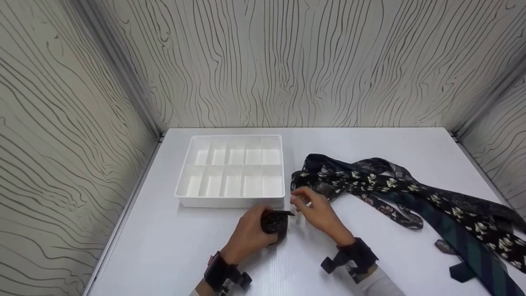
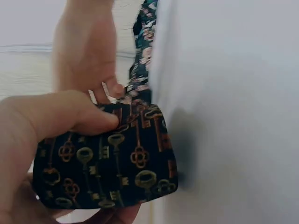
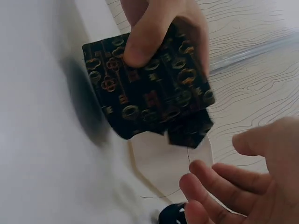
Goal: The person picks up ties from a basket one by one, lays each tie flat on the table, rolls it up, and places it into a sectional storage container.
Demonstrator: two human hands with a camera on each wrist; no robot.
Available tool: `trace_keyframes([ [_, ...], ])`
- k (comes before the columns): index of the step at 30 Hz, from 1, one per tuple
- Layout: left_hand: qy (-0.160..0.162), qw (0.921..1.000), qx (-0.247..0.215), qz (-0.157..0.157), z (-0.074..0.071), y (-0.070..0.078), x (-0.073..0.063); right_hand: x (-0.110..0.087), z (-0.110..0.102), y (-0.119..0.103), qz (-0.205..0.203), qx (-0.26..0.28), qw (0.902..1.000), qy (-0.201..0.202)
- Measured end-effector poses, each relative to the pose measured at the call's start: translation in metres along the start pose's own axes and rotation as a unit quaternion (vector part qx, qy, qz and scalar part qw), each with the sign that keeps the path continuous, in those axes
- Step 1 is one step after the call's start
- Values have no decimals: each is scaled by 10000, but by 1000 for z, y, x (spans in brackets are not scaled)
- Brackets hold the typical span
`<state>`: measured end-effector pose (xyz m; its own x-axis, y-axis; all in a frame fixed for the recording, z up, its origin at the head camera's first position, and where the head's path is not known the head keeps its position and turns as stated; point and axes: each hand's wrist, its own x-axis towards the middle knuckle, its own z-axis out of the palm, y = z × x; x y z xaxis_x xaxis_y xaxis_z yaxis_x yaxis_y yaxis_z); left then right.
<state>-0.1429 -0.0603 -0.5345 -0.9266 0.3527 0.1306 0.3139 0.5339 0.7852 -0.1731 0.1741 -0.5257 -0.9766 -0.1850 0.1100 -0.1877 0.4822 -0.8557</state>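
Note:
My left hand [image 1: 248, 234] grips a dark necktie [image 1: 275, 224] folded into a compact bundle, just in front of the white tray. In the left wrist view the necktie [image 2: 105, 163] shows a pattern of gold and copper keys, with my thumb pressed on its upper part. A pointed end [image 3: 190, 128] of it sticks out from the bundle in the right wrist view. My right hand [image 1: 318, 211] is a little to the right of the bundle, holding nothing, its fingers loosely bent and spread apart. The bundle is held above the table.
A white divided tray [image 1: 230, 202] with two rows of compartments stands behind my left hand. To the right lies a heap of long neckties, among them a black floral necktie [image 1: 390, 183] and a green and navy striped necktie [image 1: 464, 238]. Wood-patterned panels [image 1: 263, 61] enclose the white table [image 1: 156, 246].

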Motion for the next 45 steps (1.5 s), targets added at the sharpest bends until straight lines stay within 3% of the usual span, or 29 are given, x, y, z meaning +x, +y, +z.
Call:
trace_keyframes([
  [6, 726, 9971, -238, -2, -25, 9, 8, 27, 12, -1, 754, 209, 9968, 138],
  [12, 1509, 9877, -224, -337, -54, 10, 24, 38, 22, 0, 915, 73, 9957, 130],
  [17, 2096, 9752, -200, -675, -73, -3, 43, 41, 26, -3, 987, 162, 9949, 137],
  [22, 2493, 9657, 88, -724, -82, -23, 58, 42, 28, 0, 1068, 227, 9940, 53],
  [28, 2632, 9607, 547, -698, -81, -37, 67, 42, 27, 1, 1046, 240, 9942, -9],
  [35, 2655, 9561, 1107, -559, -70, -39, 71, 42, 26, 2, 1010, 301, 9944, -39],
  [39, 2645, 9557, 1141, -611, -68, -39, 71, 42, 26, 1, 1017, 333, 9942, -67],
  [45, 2476, 9614, 858, -842, -68, -39, 68, 41, 26, 1, 1068, 395, 9935, -85],
])
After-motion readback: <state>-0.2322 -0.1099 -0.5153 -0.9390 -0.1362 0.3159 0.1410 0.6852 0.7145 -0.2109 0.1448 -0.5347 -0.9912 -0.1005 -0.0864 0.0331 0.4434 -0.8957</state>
